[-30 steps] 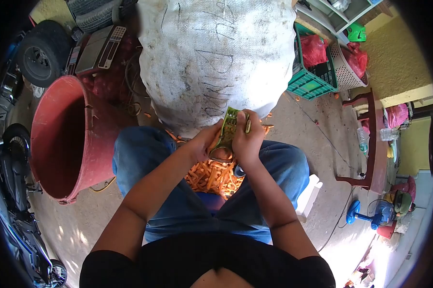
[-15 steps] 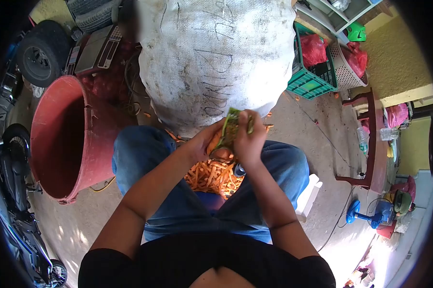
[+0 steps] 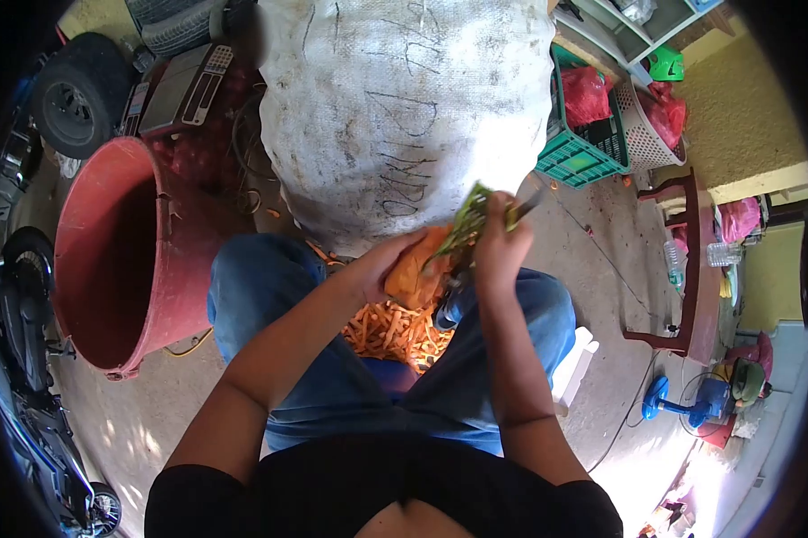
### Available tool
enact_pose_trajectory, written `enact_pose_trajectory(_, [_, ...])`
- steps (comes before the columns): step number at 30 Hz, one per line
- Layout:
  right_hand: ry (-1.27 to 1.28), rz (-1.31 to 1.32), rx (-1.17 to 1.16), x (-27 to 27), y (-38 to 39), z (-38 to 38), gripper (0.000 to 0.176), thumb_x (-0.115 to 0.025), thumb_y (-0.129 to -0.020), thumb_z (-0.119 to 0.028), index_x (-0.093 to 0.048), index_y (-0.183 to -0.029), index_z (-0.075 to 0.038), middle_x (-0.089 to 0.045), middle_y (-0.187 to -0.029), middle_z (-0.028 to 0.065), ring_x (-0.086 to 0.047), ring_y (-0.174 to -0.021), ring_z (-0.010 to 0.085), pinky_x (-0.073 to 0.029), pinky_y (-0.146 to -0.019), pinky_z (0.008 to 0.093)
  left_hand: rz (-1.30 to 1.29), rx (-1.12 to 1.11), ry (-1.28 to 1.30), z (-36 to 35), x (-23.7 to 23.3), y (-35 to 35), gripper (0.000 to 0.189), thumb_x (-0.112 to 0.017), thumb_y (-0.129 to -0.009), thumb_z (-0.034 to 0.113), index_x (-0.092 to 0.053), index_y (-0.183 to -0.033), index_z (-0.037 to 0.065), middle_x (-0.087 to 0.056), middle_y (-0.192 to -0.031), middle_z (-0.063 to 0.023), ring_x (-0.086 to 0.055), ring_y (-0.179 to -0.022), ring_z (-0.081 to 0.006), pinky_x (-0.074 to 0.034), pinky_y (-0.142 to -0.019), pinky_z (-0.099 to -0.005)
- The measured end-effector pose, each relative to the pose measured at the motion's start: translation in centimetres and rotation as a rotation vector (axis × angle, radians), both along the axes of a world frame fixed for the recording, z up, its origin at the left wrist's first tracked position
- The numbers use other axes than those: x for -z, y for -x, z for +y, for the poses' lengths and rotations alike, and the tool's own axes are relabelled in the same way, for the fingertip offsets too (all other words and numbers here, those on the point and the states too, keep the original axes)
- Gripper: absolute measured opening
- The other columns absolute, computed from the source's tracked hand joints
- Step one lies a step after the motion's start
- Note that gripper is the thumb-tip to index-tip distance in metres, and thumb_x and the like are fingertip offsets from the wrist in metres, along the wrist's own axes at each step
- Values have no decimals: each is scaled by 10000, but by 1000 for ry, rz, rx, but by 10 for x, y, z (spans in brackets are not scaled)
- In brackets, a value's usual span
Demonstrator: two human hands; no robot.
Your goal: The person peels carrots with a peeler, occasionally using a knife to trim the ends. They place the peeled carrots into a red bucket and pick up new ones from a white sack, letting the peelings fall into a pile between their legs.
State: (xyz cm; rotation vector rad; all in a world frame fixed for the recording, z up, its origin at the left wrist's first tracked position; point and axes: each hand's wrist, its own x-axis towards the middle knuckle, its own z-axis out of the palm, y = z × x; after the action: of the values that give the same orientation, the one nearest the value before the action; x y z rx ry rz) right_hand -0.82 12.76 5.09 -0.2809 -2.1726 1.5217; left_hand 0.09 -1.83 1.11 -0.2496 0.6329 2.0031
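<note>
Between my hands, above my lap, is a piece of squash [image 3: 413,276] with bare orange flesh facing me. My left hand [image 3: 381,269] is closed around its left side. Mottled green rind [image 3: 465,224] shows at the upper right of the piece, smeared by motion. My right hand [image 3: 504,247] is closed beside the rind, and a narrow dark blade, seemingly a knife [image 3: 533,201], sticks out past its fingers; its grip is hidden. Below, between my knees, many orange strips [image 3: 395,334] lie heaped in a container with a blue edge [image 3: 391,373].
A large stuffed white sack [image 3: 404,117] stands right in front of me. To the left is a big red tub [image 3: 157,260]. A green crate [image 3: 583,157] and a white perforated basket [image 3: 641,130] sit at the right rear. A white box [image 3: 576,363] lies by my right knee.
My right hand has moved right and the blade now shows beyond it. The squash has been turned, so more orange flesh faces me and the green rind lies further right.
</note>
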Motion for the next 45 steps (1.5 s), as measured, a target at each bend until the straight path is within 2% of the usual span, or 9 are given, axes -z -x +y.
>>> enact_pose_trajectory(2, [-158,61,-105,-3,-15,-22,171,-485,-810,-140,-519,-794,27,-525,-597,156,-516,-521,221,-403,-509,313,-56,-25,-150,2,-3,1,375,-356,-857,351,-466,-1045,46,-559,-924,-78,-567,-819,-174,-491,-672,-328])
enact_pose_trajectory(5, [-216,60,-133,4,-19,-30,183,-469,-821,-151,-521,-785,20,-513,-598,112,-481,-585,131,-401,-559,276,-41,-147,59,5,-8,-5,337,-327,-869,316,-483,-976,37,-568,-860,-91,-584,-738,-183,-494,-634,-316])
enact_pose_trajectory(12, [-189,-81,417,5,39,56,217,-475,-810,-146,-541,-699,28,-537,-537,92,-494,-456,142,-387,-429,303,141,146,273,11,-18,-22,393,-357,-857,347,-463,-1015,3,-564,-857,-97,-574,-724,-170,-483,-642,-300])
enact_pose_trajectory(17, [135,72,227,13,26,30,223,-454,-827,-146,-531,-716,31,-465,-521,17,-376,-439,80,-305,-401,232,-97,-88,29,9,9,-9,353,-329,-867,320,-457,-1041,40,-555,-914,-83,-570,-781,-190,-481,-679,-322])
enact_pose_trajectory(20, [240,-162,65,-11,2,-11,241,-448,-839,-174,-517,-736,33,-480,-532,37,-415,-476,99,-348,-452,254,-44,-196,9,8,4,-5,341,-306,-874,306,-449,-1044,47,-552,-915,-87,-567,-788,-190,-479,-693,-331])
enact_pose_trajectory(22, [-26,-51,-64,1,-6,-21,240,-460,-836,-189,-520,-763,32,-498,-543,77,-472,-507,130,-385,-487,272,-72,-157,10,7,9,0,333,-293,-877,300,-445,-1037,52,-552,-911,-86,-566,-795,-190,-479,-695,-339])
enact_pose_trajectory(34, [-184,-122,-48,13,-6,-25,208,-475,-820,-165,-536,-784,31,-534,-600,122,-503,-537,170,-398,-527,289,-46,-216,86,11,6,-5,330,-259,-891,283,-451,-1020,47,-554,-925,-76,-564,-800,-168,-475,-711,-299])
enact_pose_trajectory(36, [-213,-42,28,15,5,-18,205,-493,-800,-162,-532,-767,36,-506,-549,187,-493,-456,293,-373,-447,341,11,-167,276,13,-2,-10,349,-243,-893,296,-451,-1020,46,-553,-926,-75,-563,-809,-164,-474,-718,-297])
enact_pose_trajectory(45, [-248,-26,82,11,17,-14,195,-500,-798,-160,-539,-751,26,-479,-467,152,-462,-378,243,-353,-406,330,128,-139,235,11,3,-3,409,-242,-887,343,-414,-1087,31,-529,-994,-96,-550,-872,-167,-456,-774,-298])
